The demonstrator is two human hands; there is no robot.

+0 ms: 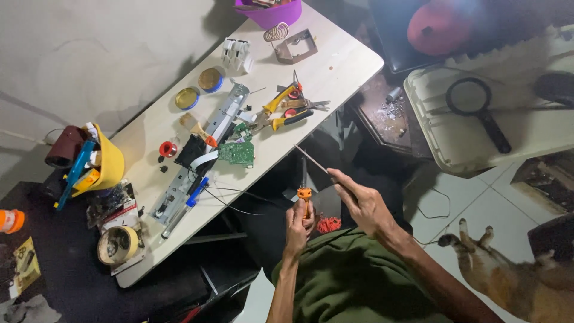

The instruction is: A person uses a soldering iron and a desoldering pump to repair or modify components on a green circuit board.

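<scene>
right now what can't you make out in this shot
Head view only:
- purple bowl: cut off by the top edge, contents unclear.
- orange-handled tool in the left hand: its tip is too thin and dark to identify.
- thin rod in the right hand: its near end is hidden by the fingers.
- cat: its head lies past the right edge.

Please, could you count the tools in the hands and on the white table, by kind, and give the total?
Orange-handled screwdriver in the left hand: 1
Thin rod in the right hand: 1
Yellow-handled pliers or cutters on the white table: 2
Round tins: 2
Green circuit board: 1
Total: 7
</scene>
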